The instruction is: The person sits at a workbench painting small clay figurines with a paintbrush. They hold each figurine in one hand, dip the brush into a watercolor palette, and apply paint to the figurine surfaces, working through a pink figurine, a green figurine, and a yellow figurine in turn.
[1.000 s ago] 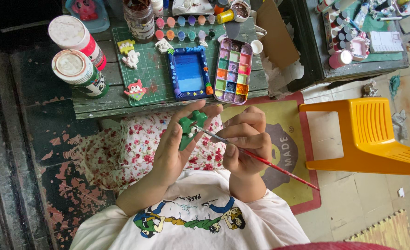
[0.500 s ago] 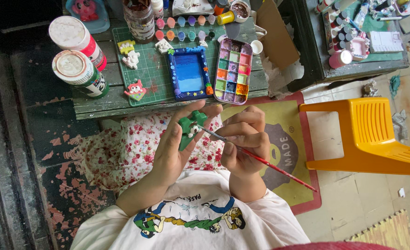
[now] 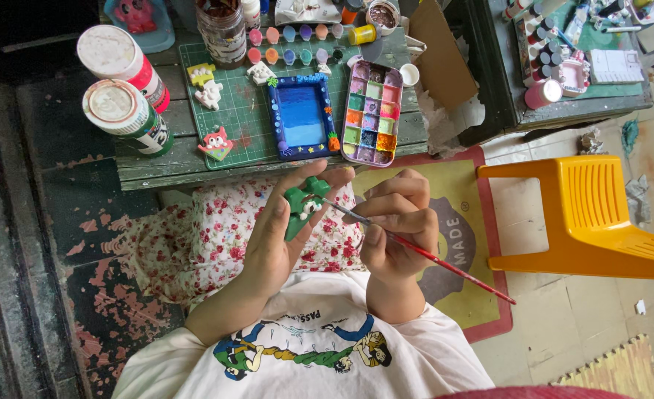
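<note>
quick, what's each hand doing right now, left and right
Left hand: closed on a small green figure.
Right hand: closed on a red-handled paintbrush, tip at the figure.

I sat at a low wooden desk [image 3: 194,171] with worn, greenish planks, a green cutting mat [image 3: 244,122] spread across it. To my right stood a second dark desk [image 3: 504,89], and nearer me an orange plastic chair [image 3: 600,214] on pale floor tiles [image 3: 563,325]. A yellow mat with a red border [image 3: 482,295] lay underfoot. On my left the dark floor [image 3: 68,244] showed peeling reddish paint. Soft daylight fell evenly.
</note>
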A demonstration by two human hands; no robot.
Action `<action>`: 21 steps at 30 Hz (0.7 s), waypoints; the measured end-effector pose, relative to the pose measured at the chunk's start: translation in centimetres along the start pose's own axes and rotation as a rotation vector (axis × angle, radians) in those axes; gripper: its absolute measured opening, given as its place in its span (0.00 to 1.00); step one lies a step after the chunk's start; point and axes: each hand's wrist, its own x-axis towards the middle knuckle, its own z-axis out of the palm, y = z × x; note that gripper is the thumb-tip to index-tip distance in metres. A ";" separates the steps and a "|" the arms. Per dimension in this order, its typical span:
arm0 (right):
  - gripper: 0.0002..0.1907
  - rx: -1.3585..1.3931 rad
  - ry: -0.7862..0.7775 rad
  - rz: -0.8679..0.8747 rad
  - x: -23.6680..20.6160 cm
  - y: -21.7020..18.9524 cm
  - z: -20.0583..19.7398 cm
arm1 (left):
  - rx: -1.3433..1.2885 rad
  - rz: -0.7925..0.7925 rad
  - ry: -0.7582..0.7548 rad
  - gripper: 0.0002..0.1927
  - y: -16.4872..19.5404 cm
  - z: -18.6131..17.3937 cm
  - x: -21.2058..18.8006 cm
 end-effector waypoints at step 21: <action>0.10 -0.017 -0.010 0.000 -0.2 0.1 -0.2 | -0.015 -0.014 -0.003 0.32 -0.2 -0.1 -0.1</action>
